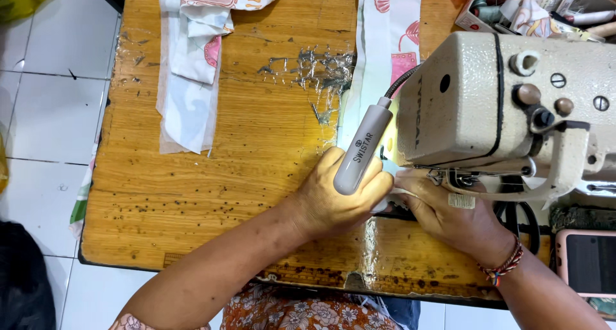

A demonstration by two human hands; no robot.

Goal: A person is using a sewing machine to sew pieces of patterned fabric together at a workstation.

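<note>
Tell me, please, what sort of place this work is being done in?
Probably a small sewing workshop or home tailoring corner. A cream industrial sewing machine sits on a worn wooden table, printed fabric strips lie across it, and both hands work beneath a gooseneck lamp.

White fabric strip with pink printed motifs, laid flat along the wooden counter, running from the far edge toward the sewing machine. Near end brightly lit by the lamp, mostly hidden, passing under the machine head between left hand and right hand. Pressed flat beneath both hands; stitching point not visible.
</note>
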